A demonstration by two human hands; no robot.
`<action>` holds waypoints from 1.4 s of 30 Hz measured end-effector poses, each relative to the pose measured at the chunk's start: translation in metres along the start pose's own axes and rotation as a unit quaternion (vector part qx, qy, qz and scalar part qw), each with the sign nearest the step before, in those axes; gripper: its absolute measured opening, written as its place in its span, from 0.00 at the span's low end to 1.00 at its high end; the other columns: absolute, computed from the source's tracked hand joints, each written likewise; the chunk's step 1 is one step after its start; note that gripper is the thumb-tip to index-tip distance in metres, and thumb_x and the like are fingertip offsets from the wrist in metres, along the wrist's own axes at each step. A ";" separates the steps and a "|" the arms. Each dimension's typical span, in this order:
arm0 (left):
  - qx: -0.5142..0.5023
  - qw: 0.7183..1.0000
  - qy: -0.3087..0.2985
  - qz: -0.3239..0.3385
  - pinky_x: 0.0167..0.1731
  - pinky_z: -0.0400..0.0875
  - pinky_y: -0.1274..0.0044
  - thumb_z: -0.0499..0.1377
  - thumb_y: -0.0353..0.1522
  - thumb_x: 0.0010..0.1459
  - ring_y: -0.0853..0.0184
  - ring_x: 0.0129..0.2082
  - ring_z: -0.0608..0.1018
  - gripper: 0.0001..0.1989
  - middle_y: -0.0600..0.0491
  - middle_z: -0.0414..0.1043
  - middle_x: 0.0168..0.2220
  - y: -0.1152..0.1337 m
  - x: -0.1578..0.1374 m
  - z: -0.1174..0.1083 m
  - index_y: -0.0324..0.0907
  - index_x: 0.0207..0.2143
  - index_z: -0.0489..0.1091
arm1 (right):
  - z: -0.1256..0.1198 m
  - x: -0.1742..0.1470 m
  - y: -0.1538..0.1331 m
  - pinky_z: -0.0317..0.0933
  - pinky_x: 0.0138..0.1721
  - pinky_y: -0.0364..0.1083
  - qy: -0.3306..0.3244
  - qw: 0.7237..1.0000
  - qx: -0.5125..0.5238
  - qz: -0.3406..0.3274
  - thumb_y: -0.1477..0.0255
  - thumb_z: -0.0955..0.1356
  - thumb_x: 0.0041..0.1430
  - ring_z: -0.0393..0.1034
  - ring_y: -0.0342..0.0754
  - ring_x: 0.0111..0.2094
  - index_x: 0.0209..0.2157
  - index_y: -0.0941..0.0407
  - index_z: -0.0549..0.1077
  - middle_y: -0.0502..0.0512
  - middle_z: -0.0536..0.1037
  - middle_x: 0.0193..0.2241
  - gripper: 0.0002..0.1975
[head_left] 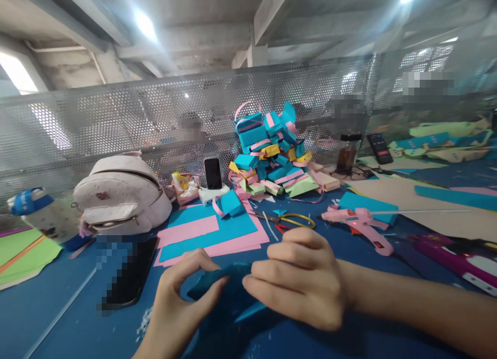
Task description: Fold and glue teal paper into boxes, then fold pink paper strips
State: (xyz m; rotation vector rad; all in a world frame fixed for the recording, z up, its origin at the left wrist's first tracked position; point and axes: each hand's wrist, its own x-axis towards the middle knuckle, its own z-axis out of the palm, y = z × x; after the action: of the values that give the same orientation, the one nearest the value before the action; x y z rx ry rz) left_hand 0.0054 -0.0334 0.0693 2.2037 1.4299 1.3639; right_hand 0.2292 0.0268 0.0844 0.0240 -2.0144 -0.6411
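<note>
A folded piece of blue paper [236, 279] is held between both hands low in the middle of the head view. My left hand [185, 291] pinches its left edge between thumb and fingers. On the other side my right hand [301, 281] has its fingers curled closed against the paper's right part. The fingertips of that hand and the paper's lower part are partly hidden or in shadow. Just beyond the hands, scissors [298, 220] with yellow handles lie near a pink glue gun [361, 224], which has a clear stick in its back.
A tall pile of blue, pink and yellow paper boxes [267, 152] stands at the back. Blue and pink sheets [209, 240] lie before it. At left are a dark phone [134, 271], a white backpack [124, 193] and a bottle [48, 214]. A purple tool [446, 255] lies at right.
</note>
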 end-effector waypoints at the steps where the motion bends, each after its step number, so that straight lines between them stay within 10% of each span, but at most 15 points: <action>1: 0.009 1.000 -0.005 0.027 0.29 0.69 0.80 0.64 0.29 0.56 0.70 0.27 0.74 0.07 0.59 0.72 0.25 0.000 0.000 -0.001 0.44 0.26 0.70 | -0.001 0.001 0.000 0.56 0.36 0.46 0.003 1.000 0.004 0.022 0.77 0.66 0.63 0.65 0.43 0.32 0.33 0.56 0.79 0.45 0.80 0.30 0.09; 8: 0.077 0.982 -0.035 0.171 0.39 0.63 0.71 0.61 0.21 0.56 0.69 0.26 0.73 0.09 0.59 0.72 0.27 0.004 0.002 -0.009 0.44 0.32 0.68 | -0.002 0.005 0.004 0.53 0.40 0.48 -0.073 0.980 0.093 0.160 0.61 0.69 0.64 0.63 0.47 0.35 0.39 0.56 0.76 0.51 0.79 0.33 0.12; 42: 0.114 0.973 -0.041 0.195 0.43 0.61 0.69 0.60 0.21 0.55 0.69 0.26 0.72 0.11 0.60 0.69 0.26 0.005 0.001 -0.008 0.45 0.33 0.66 | 0.000 0.005 0.000 0.52 0.38 0.47 -0.051 0.951 0.211 0.222 0.71 0.73 0.60 0.60 0.46 0.33 0.31 0.55 0.78 0.49 0.76 0.27 0.04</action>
State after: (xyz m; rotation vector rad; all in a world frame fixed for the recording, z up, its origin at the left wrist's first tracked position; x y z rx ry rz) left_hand 0.0030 -0.0380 0.0769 2.7705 1.2225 1.2438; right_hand 0.2263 0.0260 0.0885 -0.2052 -2.1252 0.0798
